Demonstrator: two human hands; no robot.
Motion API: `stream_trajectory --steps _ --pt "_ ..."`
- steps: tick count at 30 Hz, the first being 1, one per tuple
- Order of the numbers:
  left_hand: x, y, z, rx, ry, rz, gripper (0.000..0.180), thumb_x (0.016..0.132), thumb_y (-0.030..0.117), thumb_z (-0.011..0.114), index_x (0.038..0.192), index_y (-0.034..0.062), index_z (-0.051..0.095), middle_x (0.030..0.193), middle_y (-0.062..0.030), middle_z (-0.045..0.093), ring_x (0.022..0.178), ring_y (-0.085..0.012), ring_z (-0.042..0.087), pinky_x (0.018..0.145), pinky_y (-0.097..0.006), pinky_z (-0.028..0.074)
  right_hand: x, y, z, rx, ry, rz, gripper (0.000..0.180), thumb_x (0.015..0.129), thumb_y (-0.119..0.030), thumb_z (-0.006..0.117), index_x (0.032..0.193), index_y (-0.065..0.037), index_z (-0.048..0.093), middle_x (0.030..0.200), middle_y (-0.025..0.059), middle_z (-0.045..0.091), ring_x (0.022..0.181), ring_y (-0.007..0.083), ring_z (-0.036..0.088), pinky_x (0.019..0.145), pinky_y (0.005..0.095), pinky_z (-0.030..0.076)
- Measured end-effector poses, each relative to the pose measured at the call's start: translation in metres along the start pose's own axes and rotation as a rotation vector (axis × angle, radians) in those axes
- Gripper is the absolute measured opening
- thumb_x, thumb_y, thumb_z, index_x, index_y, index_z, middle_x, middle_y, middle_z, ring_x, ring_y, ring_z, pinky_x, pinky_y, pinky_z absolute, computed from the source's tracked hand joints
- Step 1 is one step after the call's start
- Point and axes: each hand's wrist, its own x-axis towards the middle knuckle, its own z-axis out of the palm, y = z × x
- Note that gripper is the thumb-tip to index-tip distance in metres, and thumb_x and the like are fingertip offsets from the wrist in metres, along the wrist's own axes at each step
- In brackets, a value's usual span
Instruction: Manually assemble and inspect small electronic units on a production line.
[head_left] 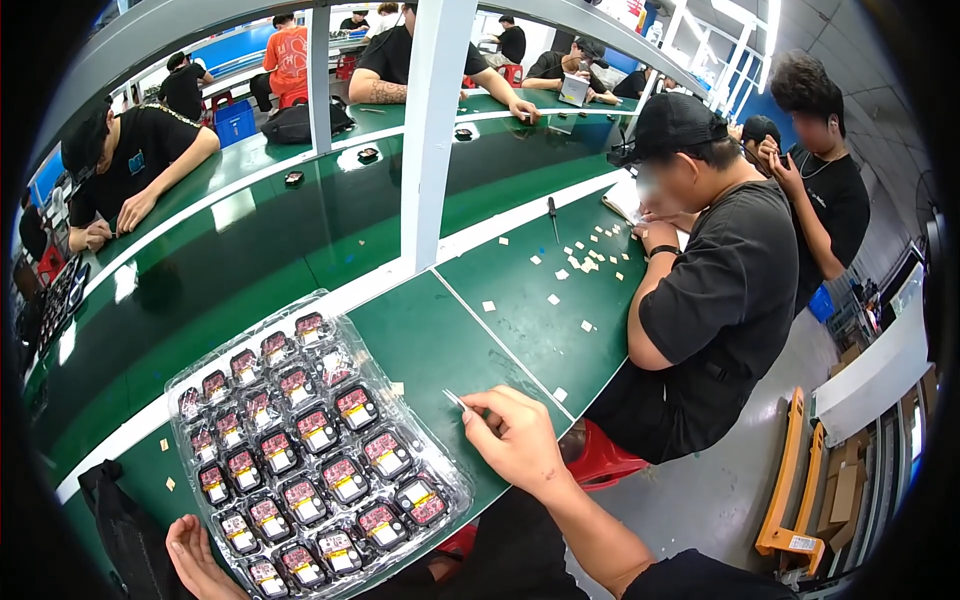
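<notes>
A clear plastic tray [452, 480] lies tilted across the near left of the green workbench. Rows of small black square casings [345, 480] fill it, each showing a red circuit board and a white and yellow part. My right hand [515, 438] is just right of the tray, its thumb and forefinger pinching thin metal tweezers [455, 399] whose tips point left, above the bench. Nothing shows between the tips. Beside the tray's near left corner rests my left hand [197, 560], fingers loosely extended and holding nothing; whether it touches the rim I cannot tell.
A green conveyor belt [300, 225] runs behind the bench, carrying a few black casings. Grey posts [430, 140] rise before it. On my right a person in a black cap [715, 280] sits among scattered pale squares [588, 264] and a screwdriver [553, 215]. A black bag [125, 525] lies left.
</notes>
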Motion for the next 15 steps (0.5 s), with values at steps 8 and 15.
stream_trajectory --steps 8,15 --pt "-0.0005 -0.0020 -0.0011 0.018 -0.003 0.007 0.046 0.113 0.029 0.038 0.127 -0.0106 0.058 0.125 -0.0244 0.065 0.120 -0.0343 0.063 0.109 -0.045 0.049 -0.0022 0.0000 0.0004 0.006 -0.003 -0.004 0.017 0.090 -0.009 0.071 0.105 -0.002 0.074 0.085 0.0100 0.069 0.065 0.0199 0.064 0.060 0.0332 0.050" --pt "0.0006 -0.0035 -0.0008 0.002 -0.013 0.007 0.047 0.114 0.029 0.038 0.128 -0.0114 0.058 0.127 -0.0254 0.063 0.121 -0.0352 0.062 0.111 -0.046 0.049 -0.0010 0.0005 0.0013 -0.008 0.003 -0.005 0.018 0.090 -0.009 0.071 0.105 -0.002 0.075 0.085 0.0098 0.069 0.064 0.0202 0.064 0.060 0.0334 0.051"
